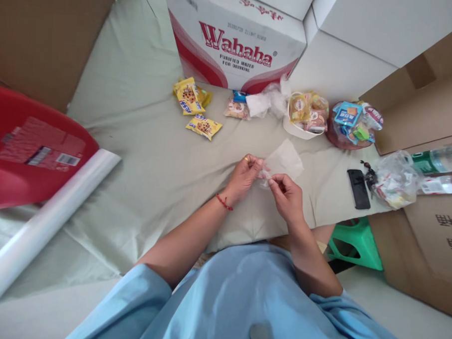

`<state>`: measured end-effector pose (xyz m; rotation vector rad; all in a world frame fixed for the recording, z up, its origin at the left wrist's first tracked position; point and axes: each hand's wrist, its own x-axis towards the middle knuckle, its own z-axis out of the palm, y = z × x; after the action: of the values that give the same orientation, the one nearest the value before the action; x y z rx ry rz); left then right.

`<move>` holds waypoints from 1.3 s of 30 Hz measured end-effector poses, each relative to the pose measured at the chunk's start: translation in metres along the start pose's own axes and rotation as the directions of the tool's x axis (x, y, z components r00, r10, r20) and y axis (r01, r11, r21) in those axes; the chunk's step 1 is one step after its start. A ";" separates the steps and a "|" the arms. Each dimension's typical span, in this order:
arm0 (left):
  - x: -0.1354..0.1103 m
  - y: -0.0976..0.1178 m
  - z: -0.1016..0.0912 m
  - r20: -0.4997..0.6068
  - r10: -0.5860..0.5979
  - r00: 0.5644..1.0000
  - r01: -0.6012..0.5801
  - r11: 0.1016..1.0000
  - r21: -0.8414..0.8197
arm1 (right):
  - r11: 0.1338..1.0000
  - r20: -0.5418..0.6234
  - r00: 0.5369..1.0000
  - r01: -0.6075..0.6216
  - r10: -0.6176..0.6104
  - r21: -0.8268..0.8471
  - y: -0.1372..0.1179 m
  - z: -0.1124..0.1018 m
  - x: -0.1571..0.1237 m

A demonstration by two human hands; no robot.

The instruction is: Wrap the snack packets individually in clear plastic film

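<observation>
Both hands meet over the pale green cloth [144, 156] and pinch the lower edge of a small clear plastic bag [284, 159]. My left hand [244, 178], with a ring and a red string bracelet, grips the bag's left corner. My right hand [287, 194] pinches it from the right. The bag's upper part lies flat on the cloth, and nothing shows inside it. Yellow cookie packets [190, 95] [204, 126] lie farther back to the left, apart from both hands.
A Wahaha water carton [235, 37] stands at the back. Beside it sit a white bowl of snacks [305, 118], a red bowl of snacks [349, 127], a black phone [358, 188], bagged items [396, 179] and water bottles [441, 159]. A plastic film roll [47, 221] and a red tub [28, 151] are at left; a green stool [353, 242] at right.
</observation>
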<state>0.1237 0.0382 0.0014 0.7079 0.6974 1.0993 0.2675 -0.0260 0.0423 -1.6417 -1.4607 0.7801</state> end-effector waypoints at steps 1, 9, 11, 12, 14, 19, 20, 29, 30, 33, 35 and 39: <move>-0.001 0.000 0.000 0.022 0.000 1.000 -0.001 1.000 0.015 | 0.998 -0.005 0.999 -0.032 0.032 0.049 0.000 0.000 0.000; 0.002 -0.004 -0.006 0.093 0.047 0.995 -0.069 0.965 0.251 | 0.922 0.013 0.984 -0.173 0.180 0.346 -0.004 -0.007 0.003; 0.002 -0.003 -0.006 0.077 0.047 0.996 -0.062 0.976 0.208 | 0.907 0.024 0.981 -0.186 0.192 0.377 -0.005 -0.013 0.002; 0.002 -0.003 -0.006 0.067 0.030 0.997 -0.040 0.986 0.160 | 0.904 0.018 0.982 -0.181 0.189 0.387 -0.006 -0.016 0.002; 0.002 -0.001 -0.004 0.045 -0.019 0.999 0.017 0.999 0.030 | 0.896 0.001 0.984 -0.163 0.178 0.413 -0.007 -0.019 0.000; 0.002 0.005 0.000 -0.009 -0.067 0.998 0.065 0.985 -0.157 | 0.823 0.082 0.965 -0.254 0.247 0.508 -0.013 -0.020 -0.003; 0.002 0.005 0.001 -0.028 -0.065 0.997 0.061 0.987 -0.147 | 0.809 0.124 0.954 -0.298 0.274 0.507 -0.014 -0.020 -0.002; 0.002 0.008 0.001 -0.103 -0.049 0.994 0.045 0.998 -0.039 | 0.743 0.321 0.910 -0.404 0.264 0.533 -0.024 -0.038 0.032; 0.002 0.007 0.001 -0.099 -0.041 0.994 0.037 0.998 -0.044 | 0.744 0.263 0.932 -0.359 0.250 0.564 -0.022 -0.037 0.034; 0.003 0.007 0.000 -0.081 -0.043 0.996 0.033 0.993 -0.114 | 0.823 -0.006 0.985 -0.141 0.173 0.550 -0.012 -0.026 0.032; 0.003 0.008 -0.002 -0.076 -0.056 0.996 0.041 0.983 -0.177 | 0.917 -0.155 0.987 0.012 0.054 0.398 -0.003 -0.018 0.024; 0.003 0.012 -0.005 -0.086 -0.098 0.991 0.076 0.970 -0.231 | 0.988 -0.155 0.976 0.151 -0.156 -0.045 0.016 -0.011 0.008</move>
<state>0.1144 0.0456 0.0077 0.4270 0.6659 1.1173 0.2857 -0.0198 0.0346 -1.5560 -1.4735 0.5306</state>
